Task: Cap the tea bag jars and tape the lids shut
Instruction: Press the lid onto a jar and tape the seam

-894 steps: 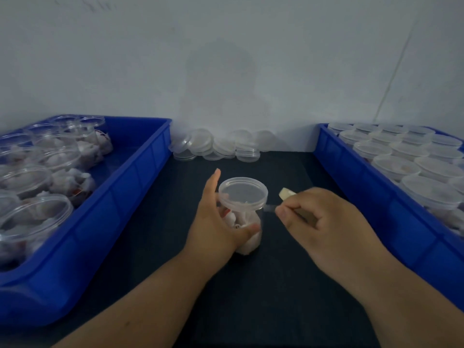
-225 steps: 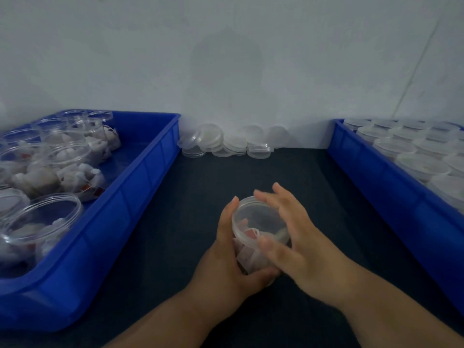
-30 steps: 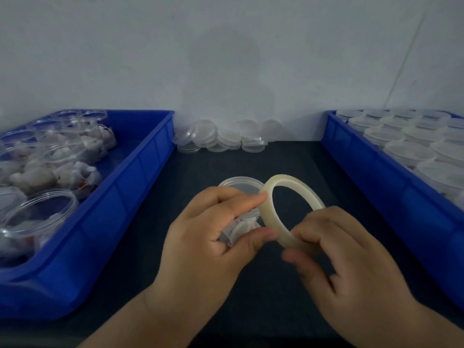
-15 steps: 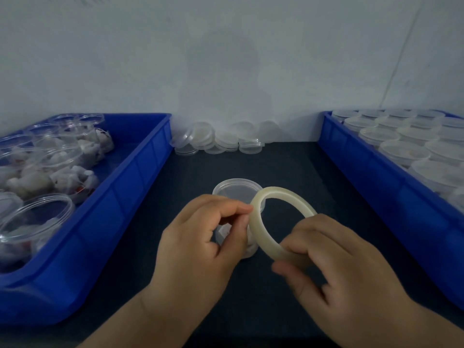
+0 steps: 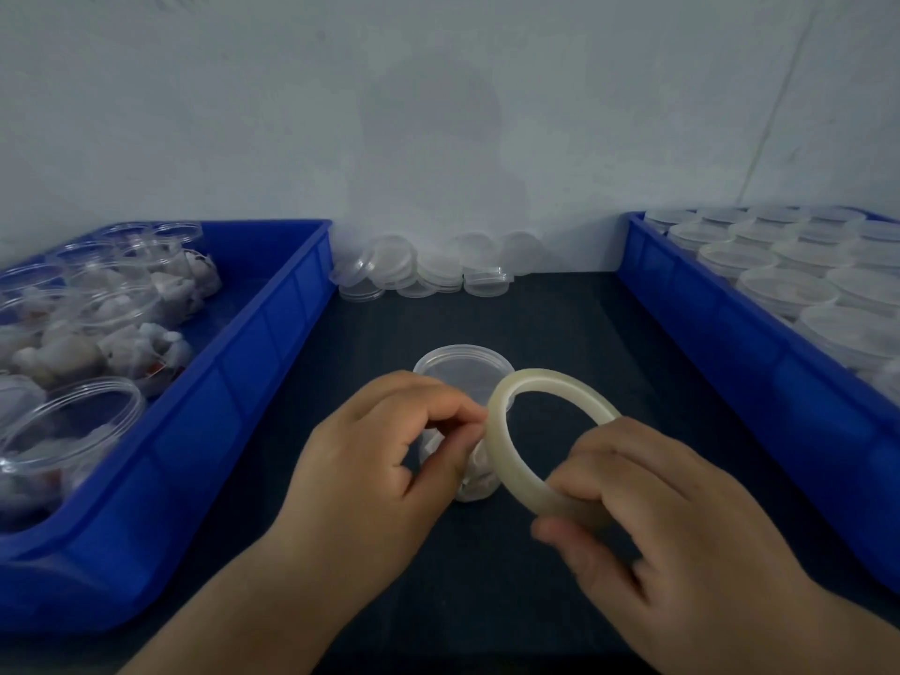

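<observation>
A clear capped jar (image 5: 462,372) of tea bags stands on the dark table in the middle, partly hidden behind my hands. In front of it I hold up a pale roll of tape (image 5: 506,445). My right hand (image 5: 652,518) grips the roll's lower right part. My left hand (image 5: 384,465) pinches at the roll's left edge with thumb and forefinger, the other fingers curled. Whether a tape end is lifted I cannot tell.
A blue bin (image 5: 234,382) on the left holds several open jars of tea bags (image 5: 121,333). A blue bin (image 5: 721,343) on the right holds several capped jars (image 5: 779,285). Loose clear lids (image 5: 423,270) lie piled against the back wall.
My left thumb and forefinger have closed tighter on the roll's left edge. The roll and both hands have shifted slightly; the jar has stayed in place.
</observation>
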`<action>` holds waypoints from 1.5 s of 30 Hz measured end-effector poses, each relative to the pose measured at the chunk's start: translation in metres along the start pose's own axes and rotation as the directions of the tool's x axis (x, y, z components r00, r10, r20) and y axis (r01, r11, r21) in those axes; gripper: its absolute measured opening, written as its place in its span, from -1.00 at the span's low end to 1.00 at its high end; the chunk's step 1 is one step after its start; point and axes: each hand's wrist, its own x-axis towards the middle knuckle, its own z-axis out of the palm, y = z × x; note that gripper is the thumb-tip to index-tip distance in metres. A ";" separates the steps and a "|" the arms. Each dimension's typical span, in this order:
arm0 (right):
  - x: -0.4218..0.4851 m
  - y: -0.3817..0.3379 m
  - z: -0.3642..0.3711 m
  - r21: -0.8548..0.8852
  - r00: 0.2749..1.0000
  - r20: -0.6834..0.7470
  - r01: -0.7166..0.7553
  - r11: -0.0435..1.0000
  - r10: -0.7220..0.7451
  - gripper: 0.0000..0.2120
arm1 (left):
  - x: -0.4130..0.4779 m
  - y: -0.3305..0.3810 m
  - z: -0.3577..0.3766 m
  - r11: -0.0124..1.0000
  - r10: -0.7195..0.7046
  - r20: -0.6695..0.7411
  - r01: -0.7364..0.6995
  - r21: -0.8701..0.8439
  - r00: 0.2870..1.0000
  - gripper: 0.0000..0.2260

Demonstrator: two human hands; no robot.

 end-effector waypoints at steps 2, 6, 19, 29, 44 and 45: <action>0.001 -0.003 -0.003 -0.024 0.999 0.033 -0.011 1.000 0.012 -0.80 | -0.001 0.000 0.001 1.000 0.010 0.003 -0.010 0.022 1.000 -0.95; 0.003 -0.008 -0.004 -0.097 0.992 0.106 -0.054 0.994 0.065 -0.76 | -0.003 0.002 0.007 0.997 0.031 0.058 -0.035 0.075 0.998 -0.93; 0.004 0.015 0.000 0.050 0.939 0.179 -0.307 0.950 0.294 -0.72 | -0.008 0.006 0.007 0.999 -0.037 0.177 0.035 0.011 0.984 -0.86; 0.022 0.021 0.020 -0.114 0.960 -0.016 -0.279 0.954 0.279 -0.71 | -0.021 -0.031 0.044 0.913 -0.407 -0.068 0.405 -0.045 0.911 0.03; 0.037 -0.006 -0.027 -0.093 0.980 -0.111 -0.178 0.980 0.168 -0.66 | 0.003 -0.002 0.025 0.817 -0.294 0.054 0.281 -0.504 0.954 -0.45; 0.037 -0.010 -0.032 -0.085 0.980 -0.119 -0.172 0.981 0.162 -0.66 | 0.003 0.003 0.023 0.821 -0.265 0.059 0.258 -0.509 0.962 -0.47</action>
